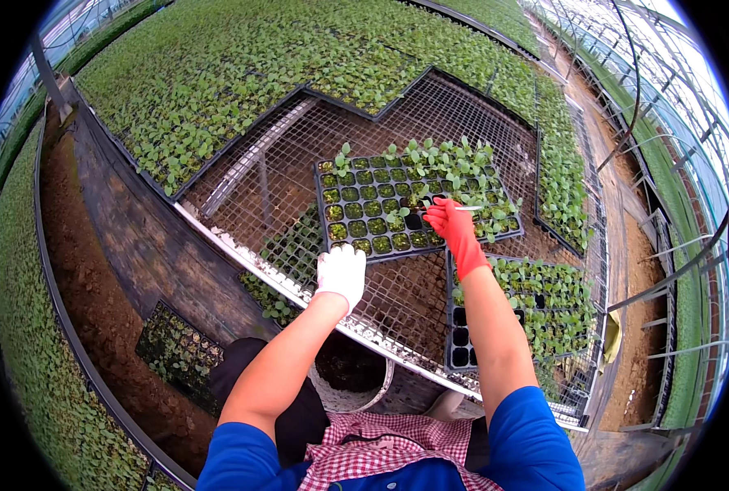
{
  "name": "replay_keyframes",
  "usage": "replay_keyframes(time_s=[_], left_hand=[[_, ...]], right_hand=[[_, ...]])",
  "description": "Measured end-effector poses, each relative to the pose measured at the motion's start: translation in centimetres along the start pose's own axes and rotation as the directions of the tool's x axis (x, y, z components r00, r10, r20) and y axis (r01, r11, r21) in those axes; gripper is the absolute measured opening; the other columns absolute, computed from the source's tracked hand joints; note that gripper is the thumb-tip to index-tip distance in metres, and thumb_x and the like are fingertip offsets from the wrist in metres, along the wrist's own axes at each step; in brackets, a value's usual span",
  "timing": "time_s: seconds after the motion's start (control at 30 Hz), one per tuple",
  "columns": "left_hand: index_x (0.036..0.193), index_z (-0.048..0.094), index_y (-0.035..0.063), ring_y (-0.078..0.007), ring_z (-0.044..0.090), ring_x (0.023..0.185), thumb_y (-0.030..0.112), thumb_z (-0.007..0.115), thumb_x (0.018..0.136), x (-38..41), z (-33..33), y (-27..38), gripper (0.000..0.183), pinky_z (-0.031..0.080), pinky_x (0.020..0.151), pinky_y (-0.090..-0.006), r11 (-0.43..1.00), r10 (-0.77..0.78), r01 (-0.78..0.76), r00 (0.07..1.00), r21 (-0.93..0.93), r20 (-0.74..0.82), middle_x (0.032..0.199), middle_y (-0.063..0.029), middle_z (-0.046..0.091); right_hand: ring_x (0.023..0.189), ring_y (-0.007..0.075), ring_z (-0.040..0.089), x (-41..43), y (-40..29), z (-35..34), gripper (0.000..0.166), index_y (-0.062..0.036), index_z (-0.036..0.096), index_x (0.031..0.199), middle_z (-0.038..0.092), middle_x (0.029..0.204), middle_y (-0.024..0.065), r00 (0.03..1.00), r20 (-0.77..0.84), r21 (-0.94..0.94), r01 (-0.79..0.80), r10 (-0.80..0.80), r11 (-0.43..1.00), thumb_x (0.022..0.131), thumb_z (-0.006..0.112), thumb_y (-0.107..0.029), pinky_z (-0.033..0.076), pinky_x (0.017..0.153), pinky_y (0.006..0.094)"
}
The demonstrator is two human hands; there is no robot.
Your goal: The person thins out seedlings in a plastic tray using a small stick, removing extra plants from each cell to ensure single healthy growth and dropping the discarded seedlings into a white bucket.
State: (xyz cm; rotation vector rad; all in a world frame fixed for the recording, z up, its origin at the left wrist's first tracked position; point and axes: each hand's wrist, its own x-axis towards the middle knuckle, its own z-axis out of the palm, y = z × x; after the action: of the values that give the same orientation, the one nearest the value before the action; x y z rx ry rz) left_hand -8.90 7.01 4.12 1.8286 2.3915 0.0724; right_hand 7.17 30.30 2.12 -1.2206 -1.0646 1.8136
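My right hand (449,220), in a red rubber glove, is closed around a thin pale tool whose end sticks out to the right. It is over the middle right of a black plug tray (374,204), beside a dark cell without a plant. Seedlings (447,156) stand along the tray's far and right parts; many nearer left cells show only low moss-like green growth. My left hand (342,273), in a white glove, rests with curled fingers at the tray's near edge. Whether it grips the rim cannot be told. A second seedling tray (459,337) lies under my right forearm.
A wire mesh bench (401,294) with a white front edge carries the trays. Dense seedling trays (229,80) cover its far part. A bucket (381,393) with dark contents stands below the front edge. Another tray (177,353) lies on the ground at left.
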Motion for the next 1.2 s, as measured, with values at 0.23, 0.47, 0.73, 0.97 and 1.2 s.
replay_keyframes(time_s=[0.23, 0.47, 0.73, 0.97, 1.2], left_hand=[[0.103, 0.057, 0.0106, -0.0278, 0.055, 0.099, 0.029, 0.066, 0.079, 0.1, -0.3, 0.1, 0.032, 0.046, 0.081, -0.0428, 1.0, 0.007, -0.007, 1.0, 0.006, -0.005, 0.101, -0.0108, 0.055], [0.097, 0.059, 0.0108, -0.0275, 0.059, 0.088, 0.026, 0.06, 0.081, -1.5, -1.5, 2.1, 0.022, 0.047, 0.074, -0.0424, 0.993, 0.117, -0.111, 0.977, 0.044, -0.178, 0.088, -0.0088, 0.059], [0.108, 0.061, 0.0114, -0.0304, 0.059, 0.092, 0.033, 0.054, 0.086, -4.9, 0.3, 9.0, 0.032, 0.047, 0.081, -0.0415, 0.755, 0.503, -0.487, 0.86, -0.44, -0.089, 0.097, -0.0126, 0.063], [0.117, 0.055, 0.0081, -0.0321, 0.057, 0.101, 0.035, 0.057, 0.084, -3.5, 1.5, 13.5, 0.043, 0.045, 0.087, -0.0406, 0.793, 0.43, -0.367, 0.903, -0.486, 0.019, 0.104, -0.0157, 0.061], [0.109, 0.06, 0.0101, -0.0316, 0.059, 0.093, 0.034, 0.06, 0.083, -2.7, 2.9, 14.7, 0.035, 0.048, 0.079, -0.0425, 0.818, 0.388, -0.368, 0.92, -0.441, -0.049, 0.096, -0.0144, 0.06]], right_hand=[[0.073, 0.0242, 0.068, -1.0, -0.7, -1.5, 0.028, -0.0047, 0.055, 0.11, 0.066, 0.092, 0.014, 0.997, 0.075, 0.177, 0.021, -0.034, 0.984, 0.1, 0.039, -0.025, 0.05, 0.053, 0.0265], [0.08, 0.0218, 0.067, -9.8, -5.6, -4.2, 0.03, -0.0018, 0.054, 0.114, 0.066, 0.095, 0.0125, 0.97, 0.198, 0.182, 0.106, -0.142, 0.978, 0.101, 0.04, -0.025, 0.051, 0.062, 0.0251], [0.07, 0.0176, 0.066, -21.9, -4.1, -12.5, 0.035, -0.0025, 0.057, 0.11, 0.067, 0.086, 0.0089, 0.978, 0.195, -0.001, 0.071, -0.069, 0.997, 0.098, 0.045, -0.033, 0.049, 0.058, 0.0247], [0.067, 0.0148, 0.065, -24.7, -0.6, -13.5, 0.031, -0.0035, 0.061, 0.104, 0.066, 0.084, 0.0072, 0.997, 0.016, -0.255, 0.074, -0.072, 0.964, 0.099, 0.042, -0.028, 0.047, 0.056, 0.0236], [0.066, 0.0098, 0.06, -25.1, -0.2, -10.5, 0.025, -0.0016, 0.062, 0.1, 0.066, 0.082, 0.0042, 0.983, 0.002, -0.568, 0.152, -0.184, 0.809, 0.096, 0.049, -0.022, 0.048, 0.056, 0.0232]])
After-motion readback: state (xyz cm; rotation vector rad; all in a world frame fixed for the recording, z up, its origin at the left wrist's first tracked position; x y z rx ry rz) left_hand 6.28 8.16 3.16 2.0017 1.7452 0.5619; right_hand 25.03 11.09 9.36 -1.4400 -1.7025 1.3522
